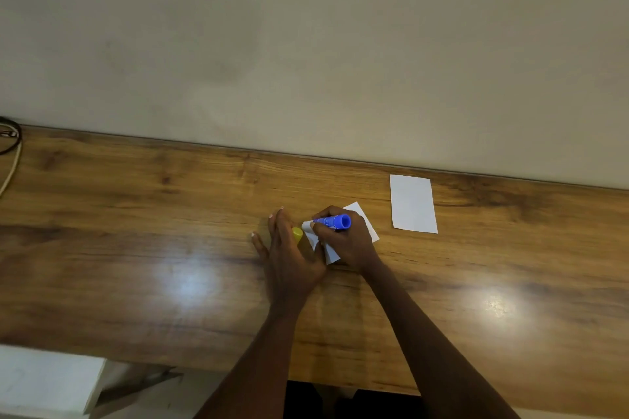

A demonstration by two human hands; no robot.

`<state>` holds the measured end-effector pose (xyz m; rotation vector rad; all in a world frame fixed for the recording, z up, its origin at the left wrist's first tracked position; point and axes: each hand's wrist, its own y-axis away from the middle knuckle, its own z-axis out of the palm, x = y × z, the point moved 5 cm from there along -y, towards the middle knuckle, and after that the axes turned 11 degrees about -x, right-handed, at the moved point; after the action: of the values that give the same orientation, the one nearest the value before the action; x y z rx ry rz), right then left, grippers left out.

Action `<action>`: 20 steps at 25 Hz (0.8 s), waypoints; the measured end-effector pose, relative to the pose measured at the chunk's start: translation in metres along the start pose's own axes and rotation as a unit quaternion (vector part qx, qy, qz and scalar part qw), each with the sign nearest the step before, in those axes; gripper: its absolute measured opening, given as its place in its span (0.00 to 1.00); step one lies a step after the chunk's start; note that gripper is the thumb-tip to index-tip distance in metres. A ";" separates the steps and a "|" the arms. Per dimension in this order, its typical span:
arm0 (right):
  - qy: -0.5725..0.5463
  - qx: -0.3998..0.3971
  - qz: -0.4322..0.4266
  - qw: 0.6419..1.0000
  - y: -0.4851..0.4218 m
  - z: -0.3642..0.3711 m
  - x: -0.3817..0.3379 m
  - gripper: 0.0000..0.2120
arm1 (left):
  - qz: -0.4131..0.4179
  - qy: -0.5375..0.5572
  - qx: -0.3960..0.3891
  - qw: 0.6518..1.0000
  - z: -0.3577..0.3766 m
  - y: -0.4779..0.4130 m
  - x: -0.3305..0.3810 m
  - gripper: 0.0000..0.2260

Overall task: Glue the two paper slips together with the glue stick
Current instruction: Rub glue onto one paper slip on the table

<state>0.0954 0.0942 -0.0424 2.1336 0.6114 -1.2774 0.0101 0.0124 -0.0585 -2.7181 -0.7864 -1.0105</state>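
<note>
My right hand grips a blue glue stick, lying almost flat with its tip pointing left onto a white paper slip that lies under the hand. My left hand rests flat on the wooden table just left of that slip, fingers spread, its thumb side near the slip's lower corner. A yellow cap sits between the two hands, partly hidden by my left hand. A second white paper slip lies flat further right, apart from both hands.
The table's far edge meets a plain wall. Cables hang at the far left end. A white object stands below the table's near edge at the lower left.
</note>
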 end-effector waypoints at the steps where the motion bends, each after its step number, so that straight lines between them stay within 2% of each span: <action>1: 0.017 0.000 -0.006 1.000 0.000 -0.002 0.000 0.07 | 0.000 -0.003 -0.002 1.000 0.000 0.000 0.000 0.37; 9: 0.031 0.146 0.031 0.988 0.009 -0.057 0.023 0.09 | -0.014 -0.033 0.003 0.999 0.000 0.001 0.000 0.37; 13: 0.035 0.156 0.037 0.986 0.005 -0.064 0.021 0.09 | -0.017 -0.037 0.000 0.999 0.002 0.000 -0.001 0.37; 17: -0.066 0.204 0.008 0.977 0.021 -0.059 0.018 0.14 | -0.010 -0.038 0.002 0.999 0.002 0.001 0.001 0.36; 20: 0.039 0.152 -0.019 0.987 0.031 -0.031 0.011 0.16 | -0.008 -0.031 -0.002 0.999 0.001 0.001 0.002 0.35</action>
<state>0.1396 0.0936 -0.0326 2.4387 0.5170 -1.3868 0.0120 0.0125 -0.0580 -2.7632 -0.8181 -0.9359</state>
